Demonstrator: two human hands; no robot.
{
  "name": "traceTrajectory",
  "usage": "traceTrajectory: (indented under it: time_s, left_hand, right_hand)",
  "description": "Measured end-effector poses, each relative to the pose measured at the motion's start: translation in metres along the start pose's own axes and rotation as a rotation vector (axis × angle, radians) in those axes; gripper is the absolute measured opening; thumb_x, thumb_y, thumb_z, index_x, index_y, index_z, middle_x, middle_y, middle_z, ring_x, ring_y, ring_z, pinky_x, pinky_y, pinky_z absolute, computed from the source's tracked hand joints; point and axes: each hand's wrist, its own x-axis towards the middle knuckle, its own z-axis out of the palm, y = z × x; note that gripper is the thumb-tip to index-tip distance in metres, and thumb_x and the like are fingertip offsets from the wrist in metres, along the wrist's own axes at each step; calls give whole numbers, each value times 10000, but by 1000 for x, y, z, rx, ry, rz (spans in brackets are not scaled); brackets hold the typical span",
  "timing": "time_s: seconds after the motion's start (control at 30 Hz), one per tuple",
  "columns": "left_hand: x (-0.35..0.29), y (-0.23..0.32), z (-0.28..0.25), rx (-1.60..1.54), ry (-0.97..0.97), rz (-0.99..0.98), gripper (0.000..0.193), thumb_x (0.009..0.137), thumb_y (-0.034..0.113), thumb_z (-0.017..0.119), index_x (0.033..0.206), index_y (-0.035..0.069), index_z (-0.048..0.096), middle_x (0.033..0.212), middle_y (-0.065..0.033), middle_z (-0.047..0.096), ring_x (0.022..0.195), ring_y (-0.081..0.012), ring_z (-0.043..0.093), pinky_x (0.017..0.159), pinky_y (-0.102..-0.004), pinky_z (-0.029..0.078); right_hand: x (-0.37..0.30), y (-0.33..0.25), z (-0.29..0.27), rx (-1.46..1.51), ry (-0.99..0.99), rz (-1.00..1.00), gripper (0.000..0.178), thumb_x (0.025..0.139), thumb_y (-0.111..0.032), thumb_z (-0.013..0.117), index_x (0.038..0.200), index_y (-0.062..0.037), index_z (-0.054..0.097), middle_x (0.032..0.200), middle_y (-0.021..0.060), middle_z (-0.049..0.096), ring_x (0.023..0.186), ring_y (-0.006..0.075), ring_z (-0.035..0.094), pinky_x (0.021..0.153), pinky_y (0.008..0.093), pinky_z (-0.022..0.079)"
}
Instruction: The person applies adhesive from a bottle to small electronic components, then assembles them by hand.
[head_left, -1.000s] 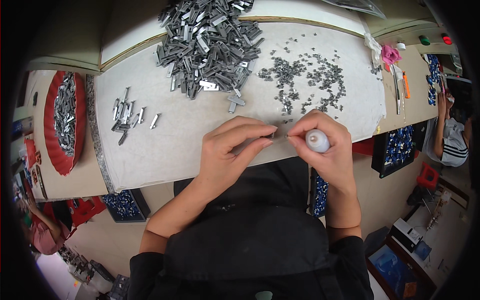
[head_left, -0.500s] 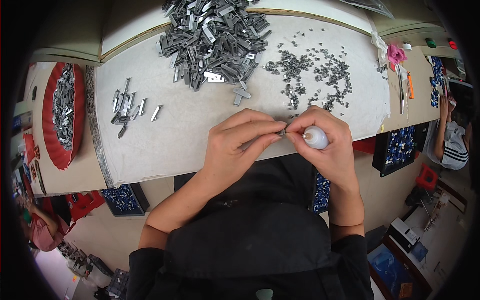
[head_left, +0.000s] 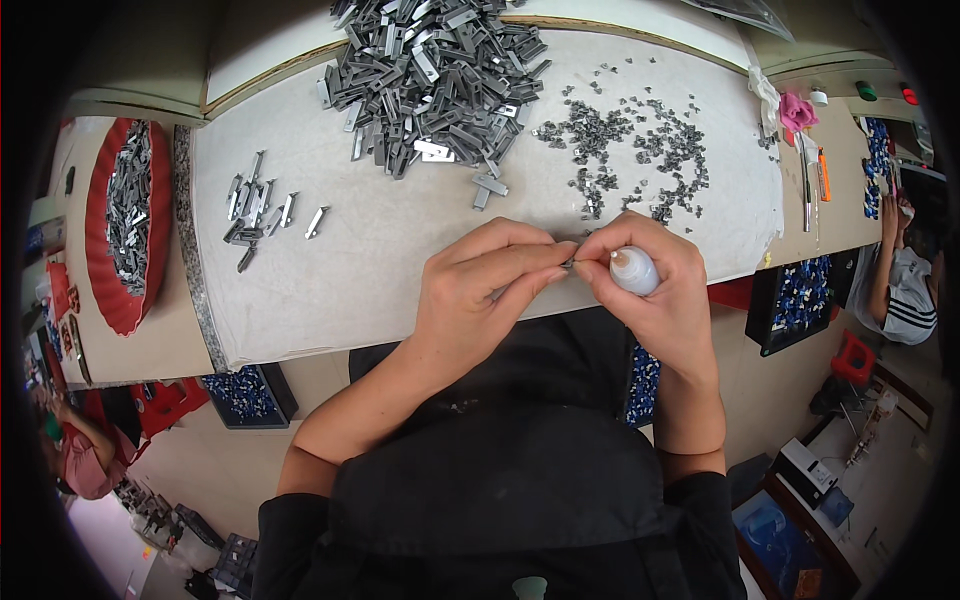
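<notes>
A small dark part (head_left: 568, 265) lies at the fingertips of the left grip (head_left: 475, 285), pinched between thumb and fingers. The right grip (head_left: 668, 285) clasps a white bottle (head_left: 635, 271), its thumb and forefinger just beside the part. Beyond, grey metal pieces (head_left: 440, 95) are piled on the counter (head_left: 370, 255).

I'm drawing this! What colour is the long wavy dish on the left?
The dish is red, seen best in the head view.
</notes>
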Motion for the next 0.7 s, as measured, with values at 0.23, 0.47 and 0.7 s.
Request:
traceTrajectory:
  time_s: [0.23, 0.47, 0.7]
  left_hand:
    - [-1, 0, -2, -15, 4, -5, 151, 694, -33, 638, 842, -3, 643, 787, -76, 600, 654, -165, 590, 558, -250, 468]
    - [-1, 0, -3, 30, -23, -6, 134, 700, -37, 644, 832, -12, 654, 824, -95, 609, 689, -127, 581, 576, -213, 448]
    - [-3, 0, -1, -150, 86, -133, 152, 742, -9, 617, 891, 7, 644, 856, -88, 644, 728, -138, 624, 622, -225, 491]
  right_hand:
    - [1, -2, 6, -11, 37, 33, 128, 655, -4, 622, 771, 0, 570, 716, 101, 572, 625, 243, 566, 581, 283, 437]
    - [3, -6, 3, -96, -8, 32, 141, 651, -3, 625, 776, 3, 560, 716, 107, 569, 650, 252, 573, 584, 285, 438]
    - [-9, -5, 20, 170, 184, 10, 88, 733, -8, 619, 814, 8, 585, 736, 66, 595, 667, 135, 566, 626, 236, 433]
